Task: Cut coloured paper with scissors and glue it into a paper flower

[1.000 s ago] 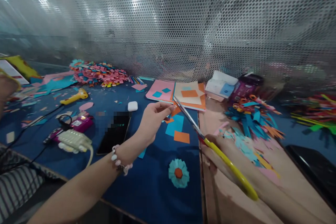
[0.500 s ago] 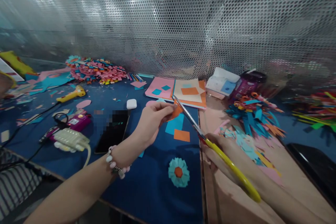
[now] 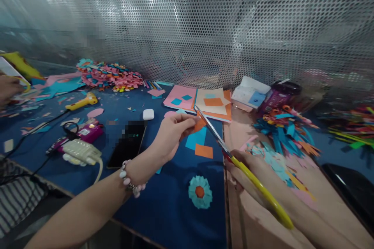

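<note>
Between thumb and fingers, my left hand (image 3: pixel 175 132) pinches a small orange piece of paper (image 3: pixel 200 123) above the table. My right hand (image 3: pixel 248 171) is closed round the yellow handles of a pair of scissors (image 3: pixel 217 138), whose blades point up and left. The blades pass along the right edge of the orange piece; whether they bite into it I cannot tell. Below lie a blue paper piece (image 3: pixel 195 139) and an orange rectangle (image 3: pixel 203 151) on the table. Nearer to me rests a blue paper flower (image 3: pixel 200 192) with an orange centre.
Coloured sheets (image 3: pixel 179 97) lie at the back. To the left are a phone (image 3: pixel 128 146), a white case (image 3: pixel 148 114), a power strip (image 3: pixel 87 134) and a yellow glue gun (image 3: pixel 83 102). Another person's hand (image 3: pixel 8 89) is at far left. Blue paper strips (image 3: pixel 283 128) heap up on the right.
The view has shifted slightly, moving most things a little to the right. The other person's hand has come further into view at far left. My hands keep nearly the same pose.
</note>
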